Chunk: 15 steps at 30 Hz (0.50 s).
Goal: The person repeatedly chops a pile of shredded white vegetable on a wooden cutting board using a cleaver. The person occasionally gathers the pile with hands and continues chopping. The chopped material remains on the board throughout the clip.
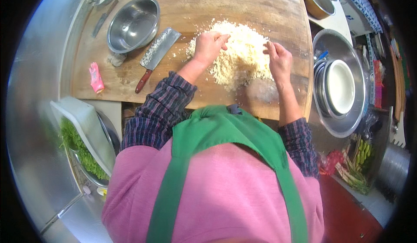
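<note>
A heap of finely chopped pale food point(242, 52) lies spread on a wooden board point(260, 2). Over its left side is my left hand point(211, 46), thumb and fingers drawn together. My right hand point(280, 60) hovers at the heap's right edge with its fingers curled towards the thumb. Whether either hand pinches something is too small to make out. A whitish, hazy patch point(264, 90) shows on the board below the heap. Left of my left hand rests a cleaver point(159, 49) with a reddish handle, pale bits stuck along its blade.
Farther left are a steel bowl point(132, 24), a small knife point(104, 19) and a pink rubber glove point(95, 77). At the right, a large steel basin point(353, 121) holds stacked bowls point(340, 86). Leafy greens point(88, 156) sit low on the left, beside a white plastic container point(84, 119).
</note>
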Each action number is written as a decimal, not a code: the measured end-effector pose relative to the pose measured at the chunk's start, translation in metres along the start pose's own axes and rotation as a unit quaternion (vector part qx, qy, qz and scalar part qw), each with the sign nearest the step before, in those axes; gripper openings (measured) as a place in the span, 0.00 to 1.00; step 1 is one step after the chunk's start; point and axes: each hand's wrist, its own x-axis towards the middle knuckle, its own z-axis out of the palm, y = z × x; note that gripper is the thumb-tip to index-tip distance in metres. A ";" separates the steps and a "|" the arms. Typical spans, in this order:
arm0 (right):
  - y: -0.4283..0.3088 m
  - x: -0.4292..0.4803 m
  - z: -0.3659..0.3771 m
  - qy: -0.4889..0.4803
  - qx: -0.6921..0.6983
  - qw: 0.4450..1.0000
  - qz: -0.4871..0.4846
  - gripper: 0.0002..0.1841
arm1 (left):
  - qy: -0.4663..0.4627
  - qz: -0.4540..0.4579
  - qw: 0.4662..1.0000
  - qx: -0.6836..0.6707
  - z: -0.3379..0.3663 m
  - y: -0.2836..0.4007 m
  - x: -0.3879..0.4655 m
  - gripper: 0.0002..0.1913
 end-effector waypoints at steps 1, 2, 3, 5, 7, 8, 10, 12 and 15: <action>0.002 -0.002 0.000 0.011 -0.029 0.999 -0.022 0.11 | 0.048 0.047 0.997 -0.043 -0.001 -0.003 -0.002 0.13; 0.003 -0.005 0.003 -0.050 -0.076 0.996 0.011 0.10 | 0.020 0.058 0.997 -0.042 0.004 -0.005 -0.005 0.09; 0.003 -0.007 0.007 -0.121 -0.107 0.987 -0.003 0.09 | 0.013 0.164 0.986 0.015 0.006 -0.007 -0.006 0.09; 0.000 -0.011 0.010 -0.205 -0.324 0.923 -0.039 0.21 | -0.008 0.139 0.984 0.113 0.008 -0.010 -0.007 0.09; -0.006 -0.011 0.010 -0.140 -0.322 0.936 -0.028 0.25 | -0.041 0.018 0.996 0.072 0.005 -0.009 -0.007 0.09; -0.008 -0.011 0.011 -0.099 -0.281 0.954 -0.037 0.25 | -0.069 -0.067 0.995 0.038 0.003 -0.007 -0.010 0.10; -0.010 -0.009 0.011 -0.165 -0.126 0.975 0.080 0.22 | -0.051 -0.162 0.964 -0.207 -0.004 0.001 -0.014 0.13; -0.009 -0.007 0.014 -0.133 -0.148 0.980 -0.019 0.25 | -0.035 -0.187 0.908 -0.374 -0.008 0.013 -0.019 0.19; -0.010 -0.013 0.029 -0.113 -0.250 0.957 -0.098 0.33 | -0.079 -0.202 0.838 -0.500 -0.014 0.024 -0.027 0.38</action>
